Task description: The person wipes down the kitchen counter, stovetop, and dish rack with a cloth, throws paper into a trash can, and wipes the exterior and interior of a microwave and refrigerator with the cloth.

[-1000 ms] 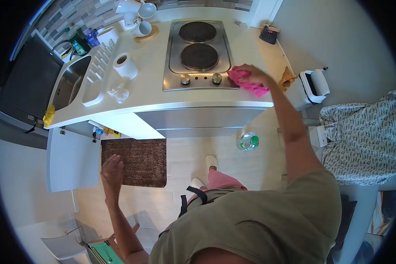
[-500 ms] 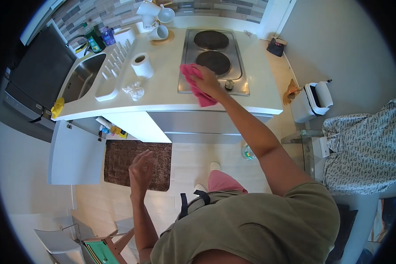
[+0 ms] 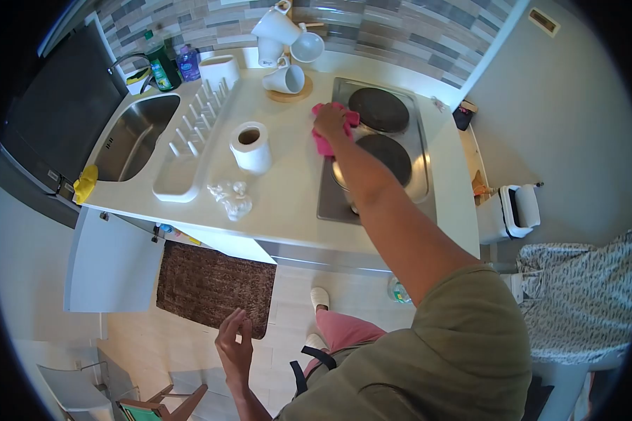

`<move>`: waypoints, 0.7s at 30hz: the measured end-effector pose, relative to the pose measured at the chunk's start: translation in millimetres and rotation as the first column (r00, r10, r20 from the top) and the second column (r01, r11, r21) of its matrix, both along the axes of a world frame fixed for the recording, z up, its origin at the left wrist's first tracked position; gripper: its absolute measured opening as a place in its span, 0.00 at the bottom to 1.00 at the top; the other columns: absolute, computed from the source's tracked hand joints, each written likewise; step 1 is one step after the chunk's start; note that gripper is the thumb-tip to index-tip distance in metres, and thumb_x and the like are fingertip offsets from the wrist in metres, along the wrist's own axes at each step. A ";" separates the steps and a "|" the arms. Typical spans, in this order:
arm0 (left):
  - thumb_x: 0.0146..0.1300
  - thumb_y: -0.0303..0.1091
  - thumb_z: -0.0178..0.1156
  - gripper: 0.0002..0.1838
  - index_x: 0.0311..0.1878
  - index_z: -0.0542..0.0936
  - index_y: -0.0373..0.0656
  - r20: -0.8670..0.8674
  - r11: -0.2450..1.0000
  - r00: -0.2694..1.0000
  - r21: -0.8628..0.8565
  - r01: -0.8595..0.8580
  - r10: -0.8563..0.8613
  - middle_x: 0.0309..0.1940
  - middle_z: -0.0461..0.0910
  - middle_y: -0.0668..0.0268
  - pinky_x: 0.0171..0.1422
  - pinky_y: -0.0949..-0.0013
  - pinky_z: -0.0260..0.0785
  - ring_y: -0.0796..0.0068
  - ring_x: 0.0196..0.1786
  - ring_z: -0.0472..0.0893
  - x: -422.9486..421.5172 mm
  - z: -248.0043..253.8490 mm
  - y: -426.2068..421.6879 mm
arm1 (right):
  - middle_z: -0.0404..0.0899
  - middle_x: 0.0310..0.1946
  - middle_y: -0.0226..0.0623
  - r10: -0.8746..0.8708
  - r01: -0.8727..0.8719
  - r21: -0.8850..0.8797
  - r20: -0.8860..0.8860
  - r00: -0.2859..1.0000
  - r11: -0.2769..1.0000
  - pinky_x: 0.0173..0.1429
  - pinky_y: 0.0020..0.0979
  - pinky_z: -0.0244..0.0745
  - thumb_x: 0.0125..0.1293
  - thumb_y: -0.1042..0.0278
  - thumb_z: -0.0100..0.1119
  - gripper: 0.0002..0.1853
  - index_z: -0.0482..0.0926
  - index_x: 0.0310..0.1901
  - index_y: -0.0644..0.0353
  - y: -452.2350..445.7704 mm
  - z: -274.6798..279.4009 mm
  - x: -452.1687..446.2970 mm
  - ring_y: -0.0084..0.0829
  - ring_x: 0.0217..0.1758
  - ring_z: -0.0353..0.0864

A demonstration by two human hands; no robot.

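Note:
My right hand (image 3: 329, 122) presses a bright pink cloth (image 3: 324, 145) onto the left edge of the two-plate electric hob (image 3: 421, 168), near its back. The fingers are closed over the cloth. Part of the hob's front, with its knob, is hidden behind my right forearm. Away from the counter, my left hand (image 3: 234, 342) hangs low over the floor by the brown mat (image 3: 214, 284). Its fingers are loosely bent and apart, and nothing is in them.
On the counter (image 3: 288, 189) stand a paper roll (image 3: 251, 149), crumpled clear plastic (image 3: 230, 199), a white drying rack (image 3: 178, 179) and a mug tree with mugs (image 3: 284, 78). The sink (image 3: 137, 140) lies left. A cabinet door (image 3: 112, 263) hangs open below. A bin (image 3: 509, 212) stands right.
My right hand has slid the pink cloth from the hob's front left towards its back left edge. The view has shifted, and my left hand sits lower in it.

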State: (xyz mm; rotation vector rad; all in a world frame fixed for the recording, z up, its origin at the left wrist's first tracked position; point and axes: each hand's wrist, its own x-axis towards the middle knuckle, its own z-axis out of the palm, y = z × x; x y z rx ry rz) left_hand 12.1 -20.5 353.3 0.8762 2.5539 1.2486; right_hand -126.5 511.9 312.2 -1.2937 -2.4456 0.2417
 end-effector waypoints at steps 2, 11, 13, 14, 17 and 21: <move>0.59 0.23 0.58 0.09 0.43 0.80 0.34 0.048 0.999 0.998 -0.021 -0.034 0.035 0.43 0.80 0.52 0.48 0.61 0.75 0.55 0.47 0.80 -10.2 -8.4 11.2 | 0.69 0.53 0.55 0.099 -0.101 -0.067 -0.025 0.995 0.993 0.59 0.56 0.61 0.57 0.64 0.53 0.21 0.71 0.50 0.67 52.8 -9.7 -18.2 0.60 0.59 0.63; 0.59 0.23 0.58 0.10 0.45 0.80 0.34 0.167 0.999 0.986 0.035 -0.030 0.024 0.44 0.80 0.53 0.48 0.65 0.74 0.61 0.46 0.81 -24.1 -12.9 37.1 | 0.73 0.47 0.62 0.086 -0.109 0.135 0.166 0.982 0.985 0.58 0.61 0.58 0.55 0.62 0.53 0.25 0.69 0.51 0.69 -27.7 -0.9 29.8 0.62 0.55 0.69; 0.59 0.23 0.58 0.11 0.45 0.80 0.34 0.102 0.998 0.994 0.049 0.028 -0.033 0.45 0.80 0.53 0.48 0.65 0.74 0.60 0.46 0.81 -30.7 -19.9 42.5 | 0.77 0.41 0.57 0.108 -0.211 0.330 0.305 0.946 0.920 0.49 0.57 0.62 0.57 0.63 0.47 0.20 0.70 0.48 0.67 -83.3 -0.5 64.2 0.59 0.44 0.76; 0.59 0.23 0.58 0.11 0.45 0.79 0.34 0.027 0.995 0.996 0.054 0.084 -0.086 0.45 0.80 0.53 0.49 0.64 0.74 0.59 0.47 0.81 -36.1 -19.1 43.7 | 0.78 0.39 0.56 0.132 -0.214 0.235 0.319 0.938 0.948 0.53 0.60 0.59 0.54 0.65 0.52 0.22 0.70 0.50 0.69 -110.1 4.1 77.7 0.57 0.44 0.77; 0.59 0.23 0.58 0.10 0.45 0.79 0.34 -0.049 0.977 0.982 0.104 0.188 -0.184 0.44 0.80 0.52 0.50 0.63 0.73 0.57 0.48 0.81 -46.9 -3.7 55.8 | 0.79 0.37 0.55 0.182 -0.251 0.155 0.358 0.916 0.956 0.57 0.63 0.56 0.52 0.67 0.56 0.24 0.69 0.51 0.69 -168.8 11.1 115.5 0.53 0.44 0.78; 0.59 0.23 0.58 0.10 0.44 0.79 0.34 -0.073 0.957 0.965 0.133 0.258 -0.250 0.44 0.80 0.52 0.51 0.62 0.73 0.55 0.47 0.81 -54.7 10.1 69.2 | 0.79 0.38 0.53 0.263 -0.234 -0.344 0.038 0.964 0.909 0.54 0.58 0.60 0.57 0.59 0.57 0.21 0.70 0.49 0.63 -129.8 50.9 143.8 0.48 0.45 0.79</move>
